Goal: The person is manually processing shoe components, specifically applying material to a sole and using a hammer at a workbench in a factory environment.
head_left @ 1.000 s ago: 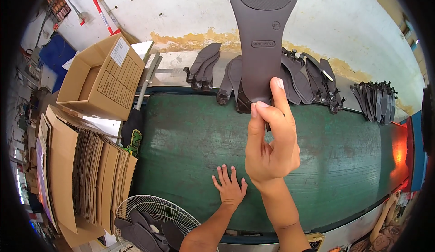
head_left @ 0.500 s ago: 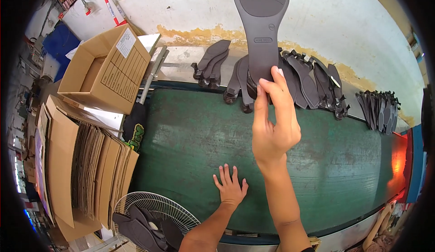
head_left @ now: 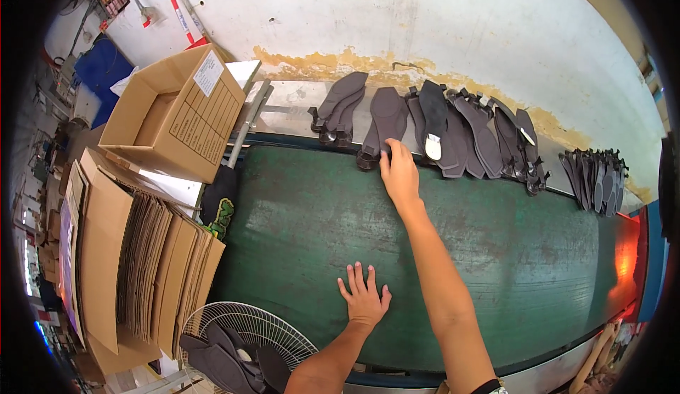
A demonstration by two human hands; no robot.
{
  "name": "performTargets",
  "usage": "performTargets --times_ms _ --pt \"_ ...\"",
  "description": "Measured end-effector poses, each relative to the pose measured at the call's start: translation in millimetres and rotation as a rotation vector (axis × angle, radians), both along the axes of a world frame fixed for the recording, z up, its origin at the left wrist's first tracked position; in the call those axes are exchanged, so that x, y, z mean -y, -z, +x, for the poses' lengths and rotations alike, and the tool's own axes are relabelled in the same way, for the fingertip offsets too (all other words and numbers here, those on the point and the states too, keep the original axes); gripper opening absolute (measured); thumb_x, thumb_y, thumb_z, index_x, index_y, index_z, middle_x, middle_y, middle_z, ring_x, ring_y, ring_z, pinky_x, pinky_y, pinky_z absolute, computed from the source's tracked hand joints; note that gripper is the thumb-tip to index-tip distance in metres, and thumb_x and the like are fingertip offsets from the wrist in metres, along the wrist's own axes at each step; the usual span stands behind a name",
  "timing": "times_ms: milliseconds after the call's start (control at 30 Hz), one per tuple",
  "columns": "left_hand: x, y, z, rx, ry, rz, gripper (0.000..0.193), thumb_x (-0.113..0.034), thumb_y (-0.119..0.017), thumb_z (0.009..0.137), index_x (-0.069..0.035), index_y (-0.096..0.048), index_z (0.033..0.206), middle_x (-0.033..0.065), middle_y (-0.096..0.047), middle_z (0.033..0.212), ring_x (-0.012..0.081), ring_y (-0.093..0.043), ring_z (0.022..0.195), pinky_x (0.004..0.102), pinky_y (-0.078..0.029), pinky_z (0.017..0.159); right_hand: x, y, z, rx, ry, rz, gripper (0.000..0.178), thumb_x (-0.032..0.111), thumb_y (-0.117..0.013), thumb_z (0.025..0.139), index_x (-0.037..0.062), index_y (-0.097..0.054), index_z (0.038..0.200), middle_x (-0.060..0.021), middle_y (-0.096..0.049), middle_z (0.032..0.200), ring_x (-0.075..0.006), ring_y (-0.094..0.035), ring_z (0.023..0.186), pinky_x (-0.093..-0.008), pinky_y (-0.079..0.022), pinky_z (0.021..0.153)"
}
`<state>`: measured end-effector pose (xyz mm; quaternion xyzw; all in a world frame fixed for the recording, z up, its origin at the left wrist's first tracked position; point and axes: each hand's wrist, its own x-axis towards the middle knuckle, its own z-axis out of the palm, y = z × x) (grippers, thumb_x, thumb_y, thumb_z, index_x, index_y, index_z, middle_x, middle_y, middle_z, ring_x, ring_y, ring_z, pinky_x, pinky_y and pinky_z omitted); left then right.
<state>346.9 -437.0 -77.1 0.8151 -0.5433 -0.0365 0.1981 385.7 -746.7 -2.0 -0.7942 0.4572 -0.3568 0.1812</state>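
Note:
A dark grey shoe sole point(head_left: 388, 110) with a rounded front lies among others on the metal ledge behind the green belt. My right hand point(head_left: 402, 174) reaches up to its narrow heel end, thumb and fingers closed on it; the heel itself is partly covered by the hand. To the right rests a blacker sole point(head_left: 433, 107) with a white patch at its lower end. A pair of heeled soles point(head_left: 343, 107) sits to the left. My left hand point(head_left: 365, 300) lies flat on the green belt point(head_left: 297, 217), fingers spread, with nothing in it.
An open cardboard box point(head_left: 180, 114) stands at the left above upright flattened cartons point(head_left: 152, 266). Near the lower edge, a wire fan guard point(head_left: 283, 330) has several dark soles on it. More soles point(head_left: 595, 181) stand bunched at the right, near a red glow point(head_left: 625, 252). Another person's arm point(head_left: 598, 355) shows at lower right.
My right hand has lowered the sole from close in front of me to the ledge, among the others. The left hand stays flat on the belt.

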Motion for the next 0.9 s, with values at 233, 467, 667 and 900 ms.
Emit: performTargets --times_ms 233,467,667,900 --pt "-1.5 -3.9 3.6 0.007 -0.005 0.005 0.065 -0.035 -0.060 0.089 0.001 -0.045 0.142 0.0282 -0.031 0.154 0.0465 -0.022 0.147 0.0687 -0.012 0.114 -25.5 -1.2 -2.0 -0.255 -0.073 -0.239 0.078 0.030 -0.081 0.080 0.0250 -0.044 0.148 -0.0206 -0.033 0.154 -0.0397 -0.044 0.133 -0.0492 -0.052 0.094" --pt "1.4 -1.2 1.0 0.027 -0.004 0.013 0.065 -0.035 -0.059 0.089 0.001 -0.045 0.142 0.0280 -0.032 0.154 0.0463 -0.023 0.147 0.0684 -0.012 0.115 6.1 -9.1 5.8 -0.309 -0.127 -0.325 0.063 0.042 -0.078 0.078 0.0233 -0.058 0.135 -0.0126 -0.047 0.145 -0.0307 -0.058 0.109 -0.0387 -0.060 0.071" --pt "-1.3 -2.3 5.4 0.043 -0.011 0.017 0.064 -0.039 -0.058 0.091 -0.001 -0.049 0.141 0.0269 -0.033 0.155 0.0456 -0.025 0.147 0.0690 -0.015 0.114 32.7 -31.3 11.9 -0.443 -0.107 -0.209 0.066 0.057 -0.072 0.078 0.0162 -0.062 0.128 -0.0133 -0.050 0.140 -0.0314 -0.055 0.115 -0.0507 -0.052 0.088" --pt "-3.5 -4.0 11.6 0.019 -0.004 0.017 0.065 -0.035 -0.058 0.090 0.001 -0.044 0.143 0.0279 -0.030 0.155 0.0465 -0.022 0.147 0.0685 -0.011 0.115 9.7 -44.7 56.0 -0.319 -0.418 -0.276 0.079 0.048 -0.073 0.084 0.0179 -0.042 0.150 -0.0177 -0.038 0.154 -0.0346 -0.040 0.135 -0.0573 -0.033 0.106"
